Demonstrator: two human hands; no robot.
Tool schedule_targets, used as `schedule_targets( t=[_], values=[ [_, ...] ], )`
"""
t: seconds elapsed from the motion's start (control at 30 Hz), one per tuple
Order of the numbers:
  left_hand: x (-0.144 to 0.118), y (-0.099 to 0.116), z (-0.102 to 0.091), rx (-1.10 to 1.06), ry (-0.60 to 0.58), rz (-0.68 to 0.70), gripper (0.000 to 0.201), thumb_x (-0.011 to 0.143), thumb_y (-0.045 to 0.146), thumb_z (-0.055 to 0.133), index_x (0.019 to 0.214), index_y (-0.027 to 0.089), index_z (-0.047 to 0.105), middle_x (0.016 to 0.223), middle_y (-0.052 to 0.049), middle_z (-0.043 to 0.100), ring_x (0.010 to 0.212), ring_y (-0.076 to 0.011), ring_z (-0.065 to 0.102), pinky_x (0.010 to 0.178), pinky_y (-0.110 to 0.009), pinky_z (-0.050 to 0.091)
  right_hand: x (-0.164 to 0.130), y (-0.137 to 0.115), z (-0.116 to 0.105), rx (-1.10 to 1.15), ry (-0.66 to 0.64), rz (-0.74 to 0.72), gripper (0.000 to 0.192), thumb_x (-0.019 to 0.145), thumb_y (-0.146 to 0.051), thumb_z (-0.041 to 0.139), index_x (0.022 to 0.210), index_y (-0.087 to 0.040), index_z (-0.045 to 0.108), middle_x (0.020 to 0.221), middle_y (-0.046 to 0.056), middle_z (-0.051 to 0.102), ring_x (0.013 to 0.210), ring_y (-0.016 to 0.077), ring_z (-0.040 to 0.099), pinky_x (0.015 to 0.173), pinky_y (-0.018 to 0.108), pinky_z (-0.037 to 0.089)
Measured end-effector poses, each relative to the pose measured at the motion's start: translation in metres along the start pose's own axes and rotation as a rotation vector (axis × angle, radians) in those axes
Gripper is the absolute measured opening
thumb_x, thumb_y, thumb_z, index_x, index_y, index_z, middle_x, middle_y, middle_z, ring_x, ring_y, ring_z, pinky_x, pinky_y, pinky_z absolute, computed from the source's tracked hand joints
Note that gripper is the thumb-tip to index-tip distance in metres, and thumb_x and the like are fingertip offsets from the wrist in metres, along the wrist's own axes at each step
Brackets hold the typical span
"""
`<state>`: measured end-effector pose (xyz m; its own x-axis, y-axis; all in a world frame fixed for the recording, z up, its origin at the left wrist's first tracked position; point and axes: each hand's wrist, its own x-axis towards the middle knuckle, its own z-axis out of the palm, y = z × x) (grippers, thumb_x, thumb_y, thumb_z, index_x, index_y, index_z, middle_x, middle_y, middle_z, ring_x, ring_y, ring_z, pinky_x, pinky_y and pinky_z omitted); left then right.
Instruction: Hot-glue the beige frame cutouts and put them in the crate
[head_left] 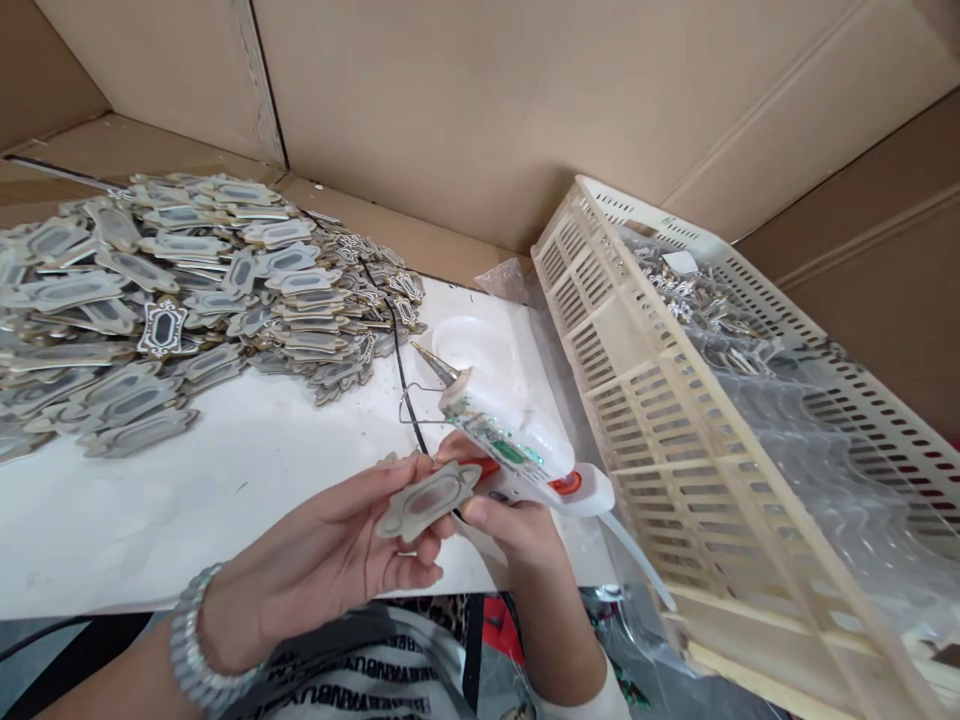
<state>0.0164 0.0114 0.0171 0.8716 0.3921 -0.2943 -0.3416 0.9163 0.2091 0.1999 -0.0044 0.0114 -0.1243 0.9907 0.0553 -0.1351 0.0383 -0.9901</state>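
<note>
My left hand (352,530) is closed on a small ornate plaque (431,500), grey with scalloped edges and an oval recess in its middle. In my right hand (517,530) is a white hot glue gun (510,430) with an orange trigger; its metal nozzle points up and left over the table. The thumb of that hand lies by the plaque's right end; whether it presses on it I cannot tell. A bent wire stand sticks out near the nozzle. Green glitter marks the gun's side, and a translucent glue stick (637,560) comes out of its rear.
A large heap of similar plaques (150,300) covers the left and back of the white table (262,490). On the right, a cream plastic crate (637,400) holds clear wavy trays and small metal pieces. A black cable (401,370) crosses the table. Cardboard walls surround it.
</note>
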Motion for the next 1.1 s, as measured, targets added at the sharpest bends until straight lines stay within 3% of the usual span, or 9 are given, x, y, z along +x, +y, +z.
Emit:
schedule_targets(
  t=[0.13, 0.23, 0.3, 0.37, 0.47, 0.6, 0.7, 0.87, 1.1],
  values=[
    [0.0, -0.006, -0.003, -0.039, -0.102, -0.023, 0.03, 0.083, 0.033, 0.084, 0.108, 0.021, 0.074, 0.092, -0.005, 0.077, 0.078, -0.0117, 0.074, 0.079, -0.022, 0.063, -0.002, 0.004, -0.001, 0.085, -0.085, -0.066, 0.042, 0.077, -0.062, 0.079, 0.1, -0.027, 0.075, 0.09, 0.004, 0.075, 0.08, 0.0225, 0.073, 0.076, 0.034, 0.061],
    [-0.001, -0.004, 0.001, 0.08, -0.124, 0.076, 0.032, 0.078, 0.037, 0.088, 0.106, 0.026, 0.076, 0.092, -0.004, 0.077, 0.079, -0.0118, 0.074, 0.078, -0.019, 0.063, -0.003, 0.007, -0.002, 0.0, 0.013, -0.122, 0.043, 0.079, -0.065, 0.076, 0.099, -0.027, 0.074, 0.091, 0.005, 0.076, 0.082, 0.0244, 0.073, 0.073, 0.036, 0.061],
    [-0.003, 0.003, 0.005, 0.288, -0.002, 0.272, 0.04, 0.07, 0.042, 0.093, 0.104, 0.028, 0.077, 0.088, -0.004, 0.077, 0.076, -0.0142, 0.074, 0.073, -0.019, 0.064, -0.004, 0.007, -0.003, -0.079, 0.102, -0.184, 0.038, 0.082, -0.063, 0.073, 0.094, -0.027, 0.074, 0.091, 0.005, 0.075, 0.083, 0.0247, 0.072, 0.074, 0.036, 0.06],
    [-0.007, 0.013, 0.005, 0.558, 0.198, 0.574, 0.046, 0.064, 0.045, 0.095, 0.104, 0.03, 0.077, 0.082, -0.004, 0.076, 0.07, -0.0174, 0.074, 0.065, -0.021, 0.064, -0.004, 0.005, -0.004, -0.142, 0.126, -0.222, 0.035, 0.085, -0.06, 0.071, 0.086, -0.026, 0.072, 0.084, 0.005, 0.074, 0.078, 0.0241, 0.07, 0.072, 0.037, 0.059],
    [-0.016, 0.026, 0.0, 0.948, 0.481, 1.042, 0.048, 0.07, 0.036, 0.091, 0.114, 0.032, 0.074, 0.085, -0.002, 0.077, 0.071, -0.0196, 0.075, 0.061, -0.022, 0.065, -0.005, 0.0, -0.004, -0.25, 0.091, -0.201, 0.033, 0.087, -0.054, 0.07, 0.074, -0.024, 0.064, 0.072, 0.003, 0.067, 0.063, 0.0204, 0.063, 0.059, 0.034, 0.054],
    [-0.025, 0.032, -0.003, 1.19, 0.584, 1.456, 0.046, 0.074, 0.016, 0.085, 0.115, 0.031, 0.071, 0.104, 0.003, 0.076, 0.093, -0.0187, 0.076, 0.079, -0.022, 0.067, -0.005, -0.003, -0.001, -0.386, -0.007, -0.279, 0.024, 0.087, -0.039, 0.069, 0.071, -0.025, 0.057, 0.072, 0.002, 0.067, 0.062, 0.0184, 0.063, 0.058, 0.032, 0.052],
    [-0.026, 0.03, 0.003, 1.242, 0.618, 1.54, 0.039, 0.078, 0.014, 0.08, 0.11, 0.033, 0.071, 0.106, 0.006, 0.075, 0.1, -0.0186, 0.075, 0.088, -0.029, 0.068, -0.004, -0.001, 0.001, -0.406, -0.098, -0.388, 0.022, 0.09, -0.032, 0.065, 0.072, -0.027, 0.054, 0.077, 0.003, 0.069, 0.071, 0.02, 0.069, 0.066, 0.032, 0.055],
    [-0.026, 0.025, 0.01, 1.264, 0.697, 1.521, 0.035, 0.08, 0.019, 0.076, 0.109, 0.038, 0.071, 0.105, 0.006, 0.073, 0.101, -0.0247, 0.074, 0.088, -0.043, 0.069, -0.004, 0.003, 0.002, -0.407, -0.118, -0.382, 0.021, 0.09, -0.03, 0.064, 0.072, -0.028, 0.053, 0.079, 0.002, 0.069, 0.078, 0.0209, 0.071, 0.071, 0.033, 0.058],
    [-0.027, 0.021, 0.01, 1.288, 0.685, 1.524, 0.036, 0.08, 0.02, 0.076, 0.108, 0.042, 0.07, 0.106, 0.009, 0.073, 0.1, -0.0229, 0.075, 0.086, -0.04, 0.071, -0.005, 0.006, 0.003, -0.433, -0.108, -0.345, 0.02, 0.088, -0.027, 0.064, 0.071, -0.027, 0.053, 0.077, 0.003, 0.069, 0.073, 0.0213, 0.068, 0.068, 0.035, 0.057]
  ],
)
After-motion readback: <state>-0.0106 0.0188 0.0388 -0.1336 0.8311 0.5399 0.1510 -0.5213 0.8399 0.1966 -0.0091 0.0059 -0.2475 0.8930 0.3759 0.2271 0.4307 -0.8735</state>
